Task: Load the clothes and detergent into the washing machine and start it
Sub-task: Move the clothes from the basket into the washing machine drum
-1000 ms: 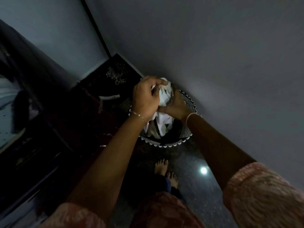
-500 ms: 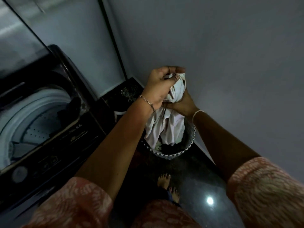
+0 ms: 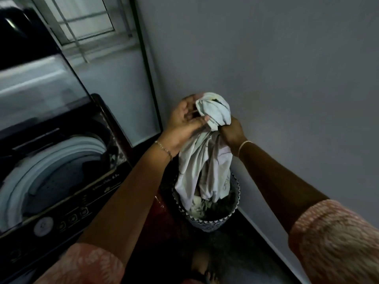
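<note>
At the far left stands a black top-loading washing machine (image 3: pixel 67 214) with its glass lid (image 3: pixel 37 85) raised, so the white ring of the drum (image 3: pixel 41 167) lies uncovered, with something dark inside that is too dim to make out. A row of buttons and a round dial run along the front panel. Behind the machine is a barred window (image 3: pixel 86 21), and a dark vertical strip (image 3: pixel 147 74) runs down the corner to its right. A plain grey wall (image 3: pixel 287 68) fills the right half of the view and meets a dark, glossy floor (image 3: pixel 246 253). A patterned laundry basket (image 3: pixel 213 223) sits on that floor, just beside the wall and a little apart from the machine, with more crumpled clothes (image 3: pixel 207 206) inside it. Above the basket, a white garment (image 3: pixel 205 160) hangs with its lower end trailing down into the basket. The left hand (image 3: pixel 184 124), with a thin chain at its wrist, curls its fingers round the bunched top of the garment. The right hand (image 3: pixel 231 132), with a pale bangle at its wrist, clenches the cloth just below that bunch, on its right side. Both arms reach out from patterned pink sleeves (image 3: pixel 336 238), and a bare foot (image 3: pixel 205 269) shows blurred at the bottom edge.
</note>
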The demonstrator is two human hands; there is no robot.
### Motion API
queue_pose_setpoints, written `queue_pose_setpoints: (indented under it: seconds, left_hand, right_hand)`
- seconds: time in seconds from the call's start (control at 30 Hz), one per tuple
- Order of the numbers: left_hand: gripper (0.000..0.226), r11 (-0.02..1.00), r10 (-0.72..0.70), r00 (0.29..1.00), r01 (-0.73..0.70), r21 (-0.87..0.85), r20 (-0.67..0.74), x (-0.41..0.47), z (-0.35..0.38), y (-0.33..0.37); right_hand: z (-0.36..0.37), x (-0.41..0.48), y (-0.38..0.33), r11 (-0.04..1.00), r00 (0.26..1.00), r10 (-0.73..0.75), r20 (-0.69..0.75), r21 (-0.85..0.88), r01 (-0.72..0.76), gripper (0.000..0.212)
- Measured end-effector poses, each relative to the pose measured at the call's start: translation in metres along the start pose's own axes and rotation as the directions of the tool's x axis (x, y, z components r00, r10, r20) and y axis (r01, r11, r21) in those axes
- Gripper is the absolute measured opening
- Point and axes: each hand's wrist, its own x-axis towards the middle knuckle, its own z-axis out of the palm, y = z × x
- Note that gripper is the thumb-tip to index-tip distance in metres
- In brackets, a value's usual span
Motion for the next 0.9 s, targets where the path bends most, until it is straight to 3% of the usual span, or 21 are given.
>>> queue_pose_setpoints:
  seconds: [0.07, 0.13, 0.2, 0.27, 0.43, 0.67, 0.77, 0.9]
  left_hand:
    - [0.052, 0.991, -0.121, 0.992, 0.122, 0.05, -0.022, -0.008, -0.015, -0.006]
    - [0.036, 0.96, -0.239, 0.971, 0.234, 0.155, 0.016, -0.016, -0.028, -0.016]
    - [0.045, 0.93, -0.301, 0.953, 0.282, 0.238, 0.047, -0.024, -0.032, -0.03]
    - [0.078, 0.923, -0.286, 0.958, 0.275, 0.27, 0.002, -0.032, -0.028, -0.033]
    - [0.131, 0.902, -0.262, 0.965, 0.254, 0.348, -0.025, -0.035, 0.005, -0.025]
    - [0.146, 0.878, -0.052, 0.985, 0.124, 0.463, -0.163, -0.007, 0.023, -0.024]
    - [0.155, 0.841, -0.051, 0.983, 0.137, 0.523, -0.175, 0.004, 0.009, -0.023]
    - [0.161, 0.877, -0.065, 0.973, 0.161, 0.452, -0.222, 0.021, -0.008, -0.023]
  right_hand:
    - [-0.001, 0.005, -0.01, 0.998, 0.999, 0.012, -0.03, 0.061, -0.01, 0.033]
    - [0.001, 0.009, -0.022, 0.992, 0.998, 0.038, -0.045, 0.122, -0.033, 0.029]
    - [0.003, 0.008, -0.037, 0.977, 0.997, 0.068, -0.047, 0.207, -0.056, 0.019]
    - [0.004, 0.007, -0.052, 0.945, 0.993, 0.108, -0.05, 0.315, -0.087, 0.017]
    - [0.004, -0.003, -0.098, 0.847, 0.99, 0.135, -0.035, 0.522, -0.097, 0.017]
    - [0.01, -0.019, -0.142, 0.736, 0.959, 0.217, 0.183, 0.615, -0.284, 0.035]
    - [0.015, -0.02, -0.151, 0.726, 0.933, 0.24, 0.266, 0.589, -0.355, 0.041]
    - [0.023, -0.019, -0.166, 0.692, 0.895, 0.308, 0.321, 0.57, -0.443, 0.044]
